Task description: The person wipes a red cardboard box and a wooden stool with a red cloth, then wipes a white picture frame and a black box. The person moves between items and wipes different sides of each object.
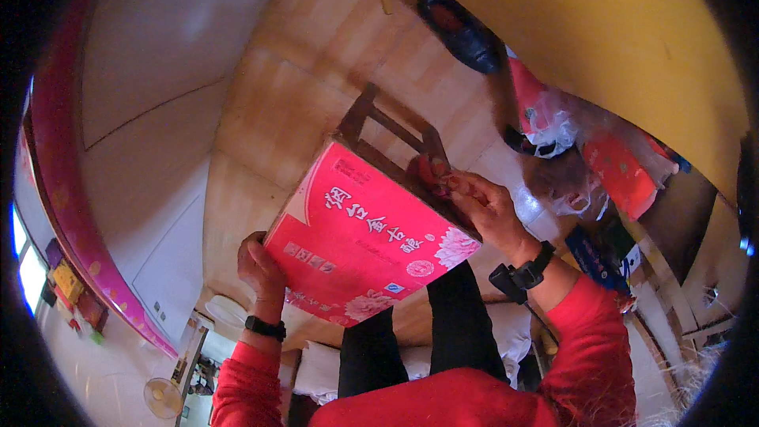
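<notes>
A red cardboard carton (360, 241) with white lettering and pale flower prints is tilted in front of me, above my legs. My left hand (262, 269) is closed on its left edge, and the fingertips are hidden behind it. At the carton's far right edge, my right hand (486, 209) has its fingers pinched together. They touch a small dark reddish thing (431, 174) whose kind I cannot make out. Just beyond the carton stands a small wooden stool (395, 128), partly covered by it.
A black shoe (462, 35) lies on the wood-patterned floor (316, 55) at the far right. Clear plastic bags (557, 130) and a red bag (621, 174) lie to the right, near a yellow surface (624, 39). Behind my legs is a white cushion (320, 368).
</notes>
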Tool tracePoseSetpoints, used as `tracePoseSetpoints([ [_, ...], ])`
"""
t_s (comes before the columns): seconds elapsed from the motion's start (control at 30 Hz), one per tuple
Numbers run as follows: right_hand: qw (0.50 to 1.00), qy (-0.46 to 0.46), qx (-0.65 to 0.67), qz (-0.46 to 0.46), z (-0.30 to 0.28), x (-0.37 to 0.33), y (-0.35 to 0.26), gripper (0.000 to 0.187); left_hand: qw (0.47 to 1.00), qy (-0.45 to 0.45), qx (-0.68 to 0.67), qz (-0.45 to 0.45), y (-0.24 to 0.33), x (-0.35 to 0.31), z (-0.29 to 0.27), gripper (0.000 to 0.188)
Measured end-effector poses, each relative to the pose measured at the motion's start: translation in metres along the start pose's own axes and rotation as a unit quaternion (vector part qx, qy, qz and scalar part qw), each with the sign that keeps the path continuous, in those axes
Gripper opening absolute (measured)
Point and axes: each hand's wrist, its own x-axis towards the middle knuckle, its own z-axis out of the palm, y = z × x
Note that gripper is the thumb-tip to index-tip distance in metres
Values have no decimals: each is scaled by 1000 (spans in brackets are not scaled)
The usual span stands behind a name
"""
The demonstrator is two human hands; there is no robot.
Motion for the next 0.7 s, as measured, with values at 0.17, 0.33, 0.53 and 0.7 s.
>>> tracePoseSetpoints([
  [0.17, 984, -63, -59, -158, 36, 63, -53, 29, 999, 6, 38, 5, 6, -1, -3, 51],
  [0.33, 963, -59, -125, -231, 41, 63, -65, 27, 999, 7, 34, 12, 13, 2, -4, 44],
  [0.53, 975, -63, -185, -105, -2, -4, -48, 24, 998, 4, 61, 28, 13, 4, -7, 36],
  [0.7, 991, -79, -100, 41, 26, 38, -76, 33, 994, -16, 103, 19, 21, 7, -8, 29],
])
